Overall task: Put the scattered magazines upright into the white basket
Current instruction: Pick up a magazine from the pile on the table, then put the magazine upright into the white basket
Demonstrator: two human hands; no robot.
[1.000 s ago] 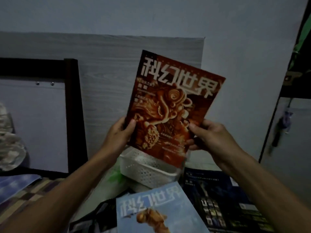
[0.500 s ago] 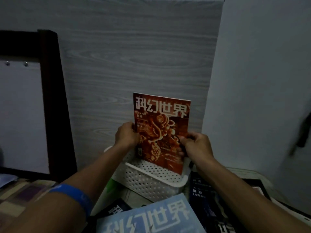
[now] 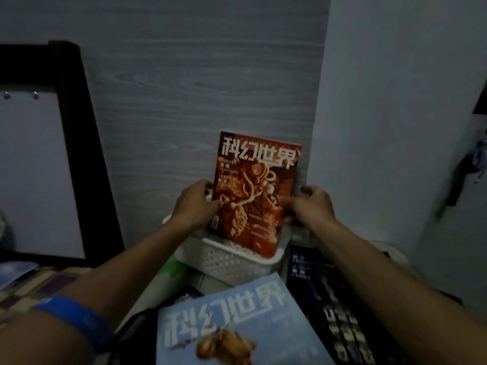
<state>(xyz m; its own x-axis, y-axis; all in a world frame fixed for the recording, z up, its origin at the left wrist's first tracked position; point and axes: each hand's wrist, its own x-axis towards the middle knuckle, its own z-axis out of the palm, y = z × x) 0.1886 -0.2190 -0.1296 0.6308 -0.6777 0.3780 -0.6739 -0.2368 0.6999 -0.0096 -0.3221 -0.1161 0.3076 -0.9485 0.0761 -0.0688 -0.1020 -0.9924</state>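
An orange-red magazine (image 3: 257, 180) stands upright with its lower edge inside the white perforated basket (image 3: 229, 260), leaning back toward the wood-grain panel. My left hand (image 3: 195, 204) grips its left edge and my right hand (image 3: 315, 204) holds its right edge. A light blue magazine (image 3: 232, 325) lies flat in front of the basket. To the right of it a dark blue magazine (image 3: 332, 293) lies flat under my right forearm.
A grey wood-grain panel (image 3: 197, 101) rises behind the basket, with a pale wall (image 3: 395, 114) to its right. A dark frame (image 3: 79, 154) stands at the left. A patterned cloth (image 3: 34, 285) covers the lower left. Dark items hang at the far right (image 3: 471, 159).
Both hands lowered the orange-red magazine from high in the air down into the basket. It went from tilted to upright, and the camera moved closer.
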